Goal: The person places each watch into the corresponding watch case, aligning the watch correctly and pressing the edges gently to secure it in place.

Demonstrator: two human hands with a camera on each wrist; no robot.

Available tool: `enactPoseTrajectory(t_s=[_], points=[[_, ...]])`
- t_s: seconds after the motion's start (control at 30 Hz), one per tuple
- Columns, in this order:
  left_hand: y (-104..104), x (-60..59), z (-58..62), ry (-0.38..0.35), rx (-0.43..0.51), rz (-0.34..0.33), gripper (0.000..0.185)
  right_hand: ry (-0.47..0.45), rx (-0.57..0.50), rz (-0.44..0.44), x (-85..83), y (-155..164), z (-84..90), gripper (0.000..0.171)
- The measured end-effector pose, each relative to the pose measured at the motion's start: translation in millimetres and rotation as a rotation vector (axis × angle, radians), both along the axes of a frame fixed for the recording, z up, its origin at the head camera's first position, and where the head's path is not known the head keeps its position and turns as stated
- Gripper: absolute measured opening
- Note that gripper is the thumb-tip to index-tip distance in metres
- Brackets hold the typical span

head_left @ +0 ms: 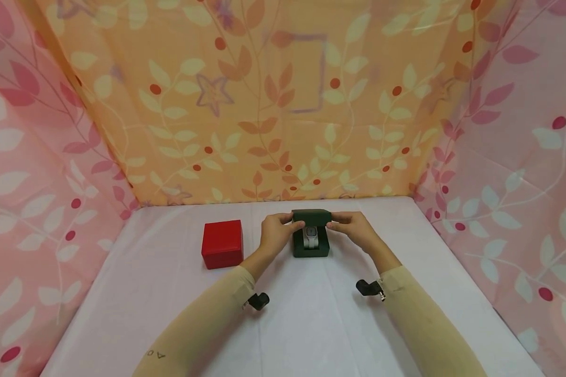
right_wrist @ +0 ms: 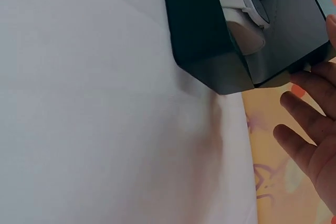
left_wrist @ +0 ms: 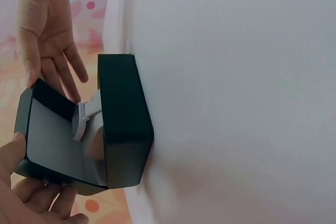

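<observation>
Dark green box (head_left: 311, 250) at counter (head_left: 311, 324) centre, lid (head_left: 311, 215) raised at 12 o'clock, white watch (head_left: 311, 236) on cushion inside. My left hand (head_left: 275, 234) pinches lid's 9 o'clock corner, my right hand (head_left: 354, 226) pinches its 3 o'clock corner. Box looks stiff, light, smooth-skinned; could slide on cloth. Hinge likely springy, so hold lid by both edges. Watch probably delicate; take by strap, not face. Red box (head_left: 222, 243) at 9 o'clock, shut.

On a white table (head_left: 311, 324) a dark green box (head_left: 311, 250) stands with its lid (head_left: 311, 215) raised, a white watch (head_left: 311, 236) inside; the left hand (head_left: 275, 234) and right hand (head_left: 356, 229) pinch the lid's two ends; a shut red box (head_left: 222, 244) sits just left of the left hand
</observation>
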State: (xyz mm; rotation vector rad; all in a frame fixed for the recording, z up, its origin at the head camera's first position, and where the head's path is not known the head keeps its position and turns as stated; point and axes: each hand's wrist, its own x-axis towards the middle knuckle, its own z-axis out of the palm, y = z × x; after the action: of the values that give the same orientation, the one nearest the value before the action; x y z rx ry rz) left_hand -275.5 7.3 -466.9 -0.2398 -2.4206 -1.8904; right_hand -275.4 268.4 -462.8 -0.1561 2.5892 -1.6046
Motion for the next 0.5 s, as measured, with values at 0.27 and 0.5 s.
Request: enactPoseTrajectory(t_s=[0.27,0.5], points=[[0,5.6,-3.2,-0.008,0.011,0.016,0.056,0.001,-0.043,-0.051,8.4,-4,-6.8,0.062],[4,8.1,-6.3,0.013,0.031,0.031,0.057,0.025,-0.045,-0.062,12.3,-4,-8.2,0.061]])
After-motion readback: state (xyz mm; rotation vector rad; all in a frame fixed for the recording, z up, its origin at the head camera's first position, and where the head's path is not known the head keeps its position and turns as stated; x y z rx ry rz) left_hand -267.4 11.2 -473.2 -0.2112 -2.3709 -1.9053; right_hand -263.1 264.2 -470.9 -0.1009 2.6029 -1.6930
